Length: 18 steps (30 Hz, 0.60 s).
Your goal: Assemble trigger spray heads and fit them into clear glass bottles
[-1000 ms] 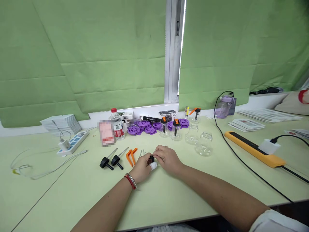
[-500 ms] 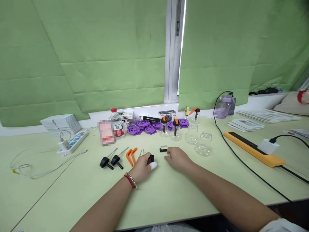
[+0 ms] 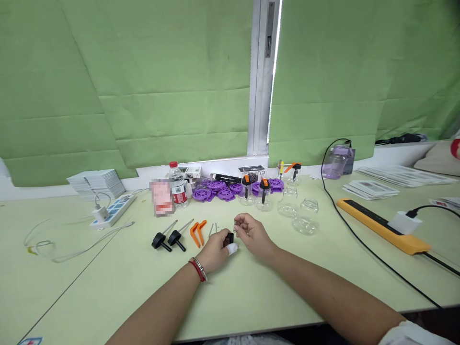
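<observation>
A small black part (image 3: pixel 230 237) is held in my left hand (image 3: pixel 215 250), whose thumb has a white wrapping. Just to the right, my right hand (image 3: pixel 254 235) pinches a small metal spring (image 3: pixel 235 226) upright at its fingertips, close above the black part. Left of my left hand lie thin metal pins (image 3: pixel 211 230), two orange levers (image 3: pixel 197 233) and two black round pieces with metal rods (image 3: pixel 174 237). Whether a black strip is also inside my right hand is hidden.
Behind the hands are purple plastic pieces (image 3: pixel 217 188), a bottle (image 3: pixel 178 187) and glass jars with orange-and-black tops (image 3: pixel 264 195). Clear glass jars (image 3: pixel 305 225) stand right of them. An orange power strip (image 3: pixel 384 227) and black cable lie at the right, a white power strip (image 3: pixel 115 211) at the left.
My right hand has picked up the spring from the table and moved it left beside my left hand. The black strip that lay by the spring no longer shows. The view has shifted slightly.
</observation>
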Each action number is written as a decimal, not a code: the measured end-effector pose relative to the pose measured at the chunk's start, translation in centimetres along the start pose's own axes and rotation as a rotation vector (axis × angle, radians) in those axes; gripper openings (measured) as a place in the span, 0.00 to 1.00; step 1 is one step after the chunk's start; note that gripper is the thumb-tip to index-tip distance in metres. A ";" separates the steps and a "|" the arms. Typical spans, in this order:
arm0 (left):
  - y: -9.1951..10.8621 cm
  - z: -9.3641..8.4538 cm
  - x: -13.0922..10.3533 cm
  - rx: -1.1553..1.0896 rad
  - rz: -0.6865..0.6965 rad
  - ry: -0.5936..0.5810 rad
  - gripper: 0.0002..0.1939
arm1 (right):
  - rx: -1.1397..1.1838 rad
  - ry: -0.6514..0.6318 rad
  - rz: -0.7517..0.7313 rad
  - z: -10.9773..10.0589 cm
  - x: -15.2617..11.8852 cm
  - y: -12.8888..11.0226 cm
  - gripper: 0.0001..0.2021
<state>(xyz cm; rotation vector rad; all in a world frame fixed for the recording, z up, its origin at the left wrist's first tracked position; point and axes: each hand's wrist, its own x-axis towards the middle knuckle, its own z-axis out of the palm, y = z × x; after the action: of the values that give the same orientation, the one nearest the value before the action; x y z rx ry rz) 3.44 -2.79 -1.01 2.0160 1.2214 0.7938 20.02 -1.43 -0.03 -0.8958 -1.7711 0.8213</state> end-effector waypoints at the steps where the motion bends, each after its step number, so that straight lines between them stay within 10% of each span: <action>1: 0.0 0.1 0.0 -0.007 0.010 -0.003 0.09 | -0.001 -0.008 -0.019 0.2 -0.1 -0.2 0.09; 14: -0.4 0.2 0.1 -0.094 -0.009 0.003 0.07 | -0.249 -0.133 -0.178 0.1 -1.1 0.0 0.03; 18: -0.3 0.3 -0.1 -0.230 -0.145 -0.068 0.13 | -0.112 -0.173 0.012 0.8 -1.4 1.0 0.04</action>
<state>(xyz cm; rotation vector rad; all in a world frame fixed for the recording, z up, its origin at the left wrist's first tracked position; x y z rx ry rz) 3.48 -2.84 -1.45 1.7355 1.1664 0.7521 19.83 -2.22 -1.75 -0.9322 -1.9798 0.8355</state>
